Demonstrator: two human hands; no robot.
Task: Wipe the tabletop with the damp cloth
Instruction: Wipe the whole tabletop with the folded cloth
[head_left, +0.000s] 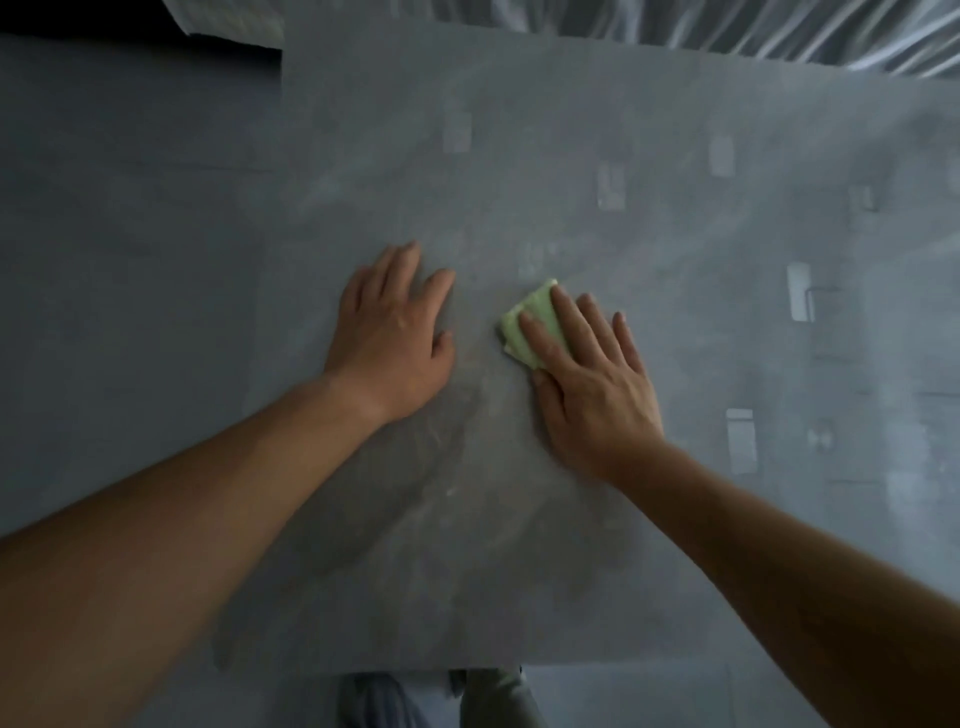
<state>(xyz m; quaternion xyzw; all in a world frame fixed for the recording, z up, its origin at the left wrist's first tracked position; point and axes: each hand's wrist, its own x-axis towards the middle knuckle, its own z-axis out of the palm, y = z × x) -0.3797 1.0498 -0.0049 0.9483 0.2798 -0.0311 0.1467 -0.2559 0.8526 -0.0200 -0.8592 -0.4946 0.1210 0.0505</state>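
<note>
A grey, glossy tabletop (571, 156) fills most of the head view. A folded pale green cloth (530, 325) lies on it near the middle. My right hand (592, 384) presses flat on the cloth, fingers spread over it, and hides its near part. My left hand (389, 338) rests flat on the bare tabletop to the left of the cloth, fingers apart, holding nothing. A darker smeared patch (415, 467) shows on the surface between my forearms.
The table's left edge (270, 260) drops to a grey floor (104, 234). Its near edge (467, 667) is just above my legs (441, 696). Pale pleated curtain fabric (727, 26) hangs beyond the far edge. Window reflections dot the right side of the tabletop.
</note>
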